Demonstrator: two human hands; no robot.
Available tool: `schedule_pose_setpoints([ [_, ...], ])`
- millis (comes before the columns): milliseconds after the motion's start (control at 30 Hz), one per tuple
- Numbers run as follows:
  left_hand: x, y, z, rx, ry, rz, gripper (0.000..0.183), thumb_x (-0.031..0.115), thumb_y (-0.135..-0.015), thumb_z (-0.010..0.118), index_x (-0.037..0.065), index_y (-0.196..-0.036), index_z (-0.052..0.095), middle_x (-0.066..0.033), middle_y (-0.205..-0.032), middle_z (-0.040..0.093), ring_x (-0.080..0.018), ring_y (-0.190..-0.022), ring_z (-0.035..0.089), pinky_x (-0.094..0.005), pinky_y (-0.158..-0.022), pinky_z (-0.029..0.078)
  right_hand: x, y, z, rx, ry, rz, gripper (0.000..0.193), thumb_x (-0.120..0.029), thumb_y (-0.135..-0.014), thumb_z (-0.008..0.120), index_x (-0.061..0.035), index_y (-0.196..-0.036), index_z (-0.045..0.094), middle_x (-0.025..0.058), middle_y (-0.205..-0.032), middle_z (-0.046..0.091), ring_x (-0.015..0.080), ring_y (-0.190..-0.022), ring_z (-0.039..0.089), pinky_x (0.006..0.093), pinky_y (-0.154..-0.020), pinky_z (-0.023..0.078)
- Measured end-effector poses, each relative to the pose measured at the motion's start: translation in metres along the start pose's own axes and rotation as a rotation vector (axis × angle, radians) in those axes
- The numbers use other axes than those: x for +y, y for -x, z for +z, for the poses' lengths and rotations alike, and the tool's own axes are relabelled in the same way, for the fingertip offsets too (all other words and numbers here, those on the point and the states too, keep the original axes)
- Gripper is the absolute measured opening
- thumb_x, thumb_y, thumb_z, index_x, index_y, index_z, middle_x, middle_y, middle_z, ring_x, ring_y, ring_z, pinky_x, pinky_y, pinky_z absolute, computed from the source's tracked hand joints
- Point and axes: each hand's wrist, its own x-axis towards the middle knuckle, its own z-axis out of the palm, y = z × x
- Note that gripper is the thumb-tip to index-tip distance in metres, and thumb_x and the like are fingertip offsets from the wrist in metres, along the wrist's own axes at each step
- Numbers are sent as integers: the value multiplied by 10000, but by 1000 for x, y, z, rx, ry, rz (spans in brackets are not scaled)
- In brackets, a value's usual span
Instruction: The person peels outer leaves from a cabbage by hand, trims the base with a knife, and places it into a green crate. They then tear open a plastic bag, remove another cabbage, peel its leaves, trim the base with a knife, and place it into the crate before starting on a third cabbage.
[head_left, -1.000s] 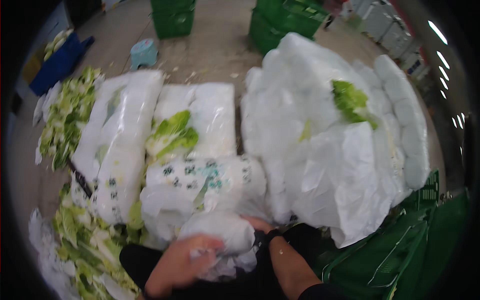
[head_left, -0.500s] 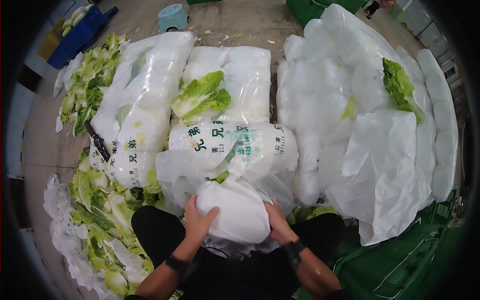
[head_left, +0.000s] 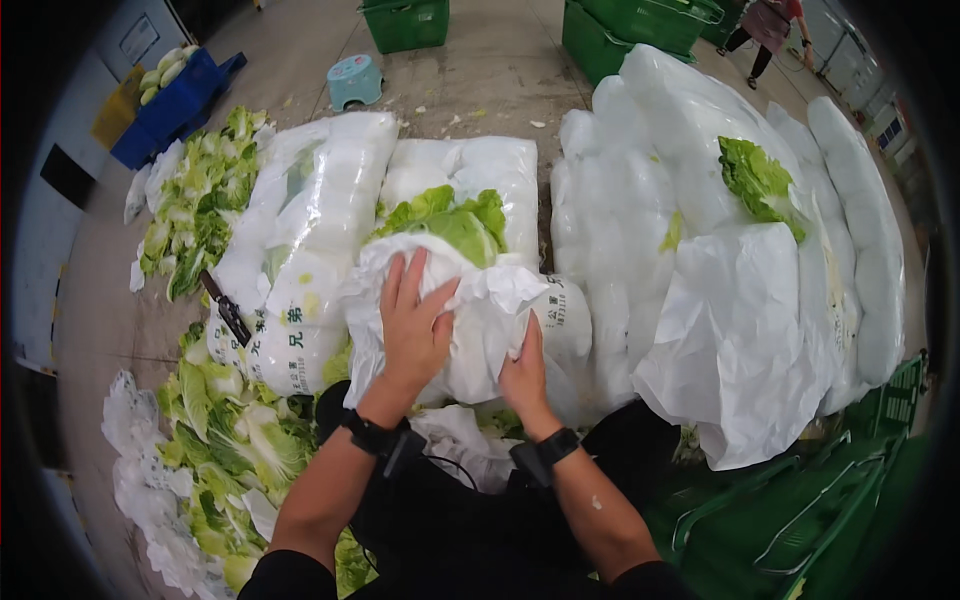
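In front of me is a crumpled white paper wrapper bunched around something bulky. Pale green cabbage leaves show above its upper edge; I cannot tell which belong to the bundle and which to the leaf lying behind. My left hand lies on the paper with its fingers spread. At the bundle's right side, my right hand holds the paper between thumb and fingers. Beneath it lies a clear plastic bag with dark printing, partly hidden.
Filled plastic bags lie to the left, and taller ones to the right, under a white paper sheet. A dark-handled knife rests at left. Loose cabbage leaves, green crates, a blue stool and a distant person surround this.
The white bundle has moved forward, away from my lap. My left hand has shifted from its side onto its top with fingers spread; my right hand has moved up along the paper.
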Motion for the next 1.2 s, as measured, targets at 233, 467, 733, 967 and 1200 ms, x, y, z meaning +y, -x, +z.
schedule_pose_setpoints([
  [233,52,90,-55,-840,651,110,406,185,-824,727,12,-1178,630,-228,-1330,556,-392,-1233,540,-424,-1015,459,20,14,-1,-14,-559,-35,554,-103,-822,704,-13,-1338,525,215,-1348,520,408,-1275,462,423,-1103,354],
  [467,16,-36,-129,-761,347,-272,450,97,-827,711,96,-1268,628,-160,-1131,699,-324,-1083,664,-357,-942,502,13,-8,-34,-91,342,-344,548,-173,-780,772,-28,-1273,584,200,-1300,572,400,-1258,495,471,-1094,365],
  [733,-53,-98,12,-543,-48,430,479,445,-894,604,149,-1269,642,-71,-1378,579,-313,-1278,519,-474,-1100,362,20,32,-69,81,298,-145,270,-82,-809,646,-6,-1063,694,201,-1088,701,421,-1030,658,430,-882,528],
  [967,-126,-74,20,-334,194,-5,471,353,-882,628,73,-1260,626,-165,-1330,585,-337,-1275,488,-431,-1095,364,59,70,-94,-766,952,325,338,-195,-747,714,-15,-1034,716,220,-1020,709,414,-957,681,477,-839,549],
  [1200,-51,-20,-4,-183,-97,116,557,355,-805,696,83,-1279,585,-133,-1371,515,-382,-1259,434,-503,-1076,328,-71,-27,-140,39,397,-100,408,-194,-867,701,24,-1204,625,204,-1101,691,302,-966,692,394,-839,543],
])
